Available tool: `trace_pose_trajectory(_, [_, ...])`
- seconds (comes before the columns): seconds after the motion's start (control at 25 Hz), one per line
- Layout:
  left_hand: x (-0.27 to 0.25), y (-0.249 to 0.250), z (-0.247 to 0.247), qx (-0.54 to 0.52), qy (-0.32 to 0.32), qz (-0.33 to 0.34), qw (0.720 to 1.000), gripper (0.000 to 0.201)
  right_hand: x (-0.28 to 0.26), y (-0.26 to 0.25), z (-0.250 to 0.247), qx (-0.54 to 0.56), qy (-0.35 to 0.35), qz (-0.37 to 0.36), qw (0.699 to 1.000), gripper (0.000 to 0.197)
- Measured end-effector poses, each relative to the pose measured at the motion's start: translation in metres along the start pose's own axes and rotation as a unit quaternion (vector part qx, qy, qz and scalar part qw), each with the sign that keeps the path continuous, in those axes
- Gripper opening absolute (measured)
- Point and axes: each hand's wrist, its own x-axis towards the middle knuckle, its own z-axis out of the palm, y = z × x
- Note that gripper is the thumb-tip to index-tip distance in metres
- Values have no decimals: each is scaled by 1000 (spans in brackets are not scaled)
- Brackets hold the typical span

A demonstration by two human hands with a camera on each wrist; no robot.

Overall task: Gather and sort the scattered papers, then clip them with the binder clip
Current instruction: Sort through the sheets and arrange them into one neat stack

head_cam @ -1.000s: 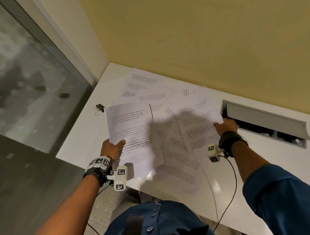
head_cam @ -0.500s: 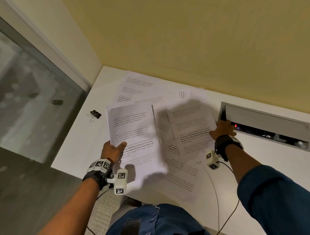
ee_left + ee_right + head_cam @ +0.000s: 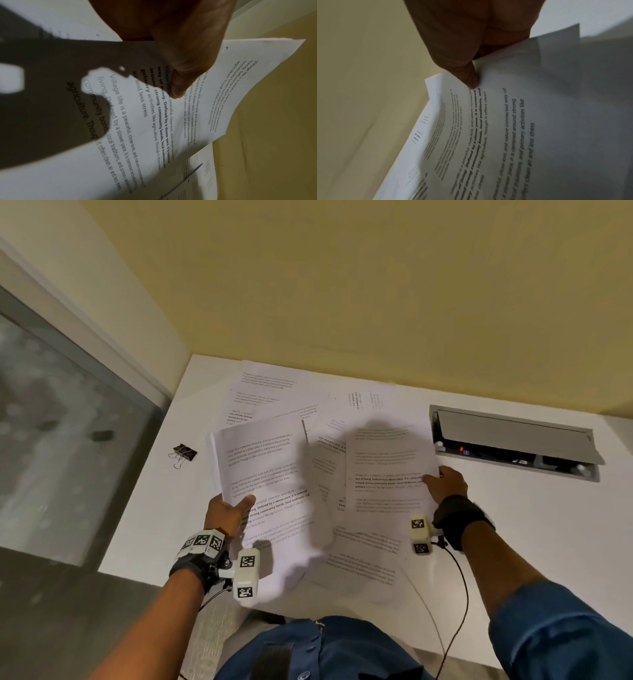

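Observation:
My left hand pinches a small stack of printed sheets by its left edge and holds it lifted over the white desk; the thumb lies on the top page. My right hand pinches another printed sheet at its right edge, its thumb on the paper. More loose printed papers lie spread on the desk beneath and behind both. A black binder clip lies on the desk left of the held stack.
An open grey cable hatch is set into the desk at the right, close to my right hand. A yellow wall runs along the desk's back. The desk's left edge drops to grey floor. A thin cable hangs from my right wrist.
My right hand has pulled its sheet off the pile and moved it left and toward me. The left hand's stack has risen slightly. The camera view has shifted.

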Motion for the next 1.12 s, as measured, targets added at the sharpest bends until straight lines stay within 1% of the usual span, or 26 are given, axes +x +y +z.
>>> trace_pose_trajectory(0.12, [6, 0, -7, 3, -24, 6, 1000, 20, -35, 29, 14, 35, -14, 26, 999, 31])
trace_pose_trajectory(0.24, [12, 4, -18, 41, -55, 30, 997, 15, -75, 50, 33, 31, -21, 46, 998, 31])
trace_pose_trajectory(0.32, [15, 10, -26, 63, -74, 52, 994, 17, -97, 56, 46, 20, -18, 65, 998, 27])
trace_pose_trajectory(0.36, [18, 12, -30, 69, -82, 60, 992, 15, -105, 60, 54, 17, -16, 77, 997, 28])
trace_pose_trajectory(0.44, [22, 13, -38, 82, -99, 70, 989, 12, -118, 65, 68, 22, -11, 97, 995, 39])
trace_pose_trajectory(0.48, [23, 14, -42, 94, -108, 76, 987, 13, -123, 65, 72, 19, -11, 101, 995, 40])
trace_pose_trajectory(0.6, [26, 10, -58, 119, -133, 91, 980, 15, -134, 58, 82, 11, -5, 114, 993, 19])
trace_pose_trajectory(0.68, [29, 7, -71, 126, -129, 98, 979, 14, -139, 53, 88, 7, 14, 122, 992, 12])
trace_pose_trajectory(0.72, [32, 7, -77, 130, -121, 100, 979, 14, -140, 50, 90, 6, 26, 125, 992, 13])
trace_pose_trajectory(0.84, [43, 6, -92, 139, -109, 96, 980, 16, -141, 41, 97, -17, 51, 145, 988, 31])
trace_pose_trajectory(0.92, [49, 4, -98, 133, -117, 97, 979, 16, -143, 34, 103, -41, 74, 197, 977, 50])
trace_pose_trajectory(1.0, [52, 4, -100, 123, -120, 102, 980, 16, -148, 29, 111, -65, 80, 246, 964, 71])
trace_pose_trajectory(1.04, [53, 4, -100, 117, -125, 107, 979, 16, -149, 28, 116, -69, 82, 258, 960, 76])
trace_pose_trajectory(1.12, [57, 1, -99, 104, -138, 110, 979, 19, -149, 25, 121, -62, 84, 270, 957, 78])
